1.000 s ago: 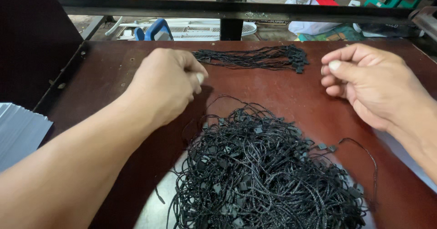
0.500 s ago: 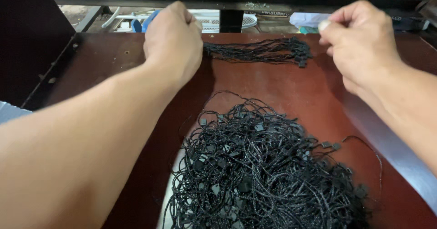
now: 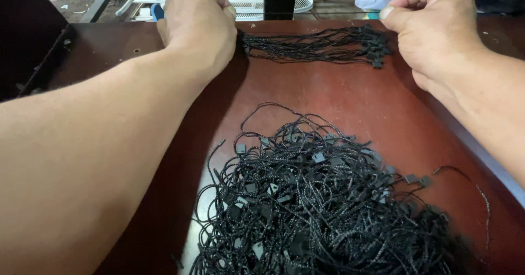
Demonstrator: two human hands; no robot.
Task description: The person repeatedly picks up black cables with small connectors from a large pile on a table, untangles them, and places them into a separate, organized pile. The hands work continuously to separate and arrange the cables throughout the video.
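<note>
— Pinched shut, both of them: the left hand (image 3: 199, 26) has its grip closed on one end of the straightened bundle of cords (image 3: 314, 44), and the right hand (image 3: 432, 31) nips thumb to forefinger beside the other end, where the little black tabs cluster.

— Is the right grip actually on a cord?

— Can't quite tell from where I stand. The fingertips are pressed together just beside the tab end, but any strand between them is too thin to make out.

— Where does that bundle lie?

— Along the top of the frame, stretched flat on the reddish-brown bench (image 3: 350, 100) between the two hands. Well apart from it, filling the lower middle and lower right, sits the tangled heap of cords (image 3: 317, 215), loops straying out at its edges.

— How would those cords handle, you reckon?

— Light and limp, I'd judge. Thin braided string with a small plastic tab on each; no stiffness at all, and they snag one another readily. Best taken at the ends, by the tab or the loop tip, and kept taut so they stay aligned.
</note>
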